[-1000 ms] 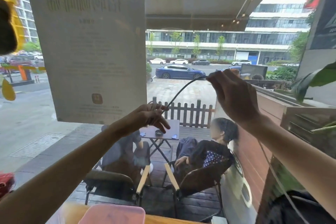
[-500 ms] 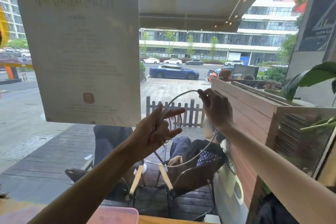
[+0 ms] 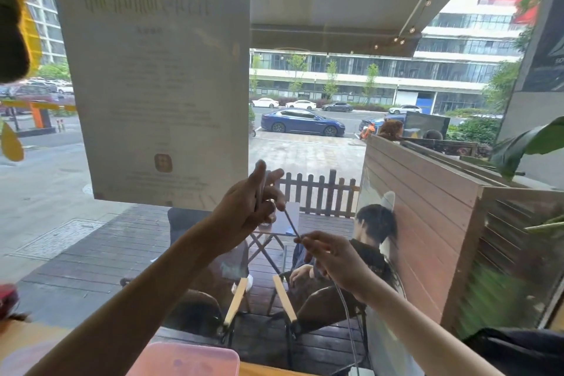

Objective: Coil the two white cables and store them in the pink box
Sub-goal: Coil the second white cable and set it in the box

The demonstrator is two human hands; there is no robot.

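Cable (image 3: 291, 224), pinched between both hands

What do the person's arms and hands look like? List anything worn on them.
Both arms are bare from as far up as the picture shows down to the fingers. The left hand and the right hand wear no gloves, and no sleeves, watch, rings or bracelets can be seen. No markings show on either arm.

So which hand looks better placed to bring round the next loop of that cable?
Probably the right hand. It pinches the free run of cable, which trails down past its wrist. The left hand is occupied gripping the cable above, so it likely serves as the anchor.
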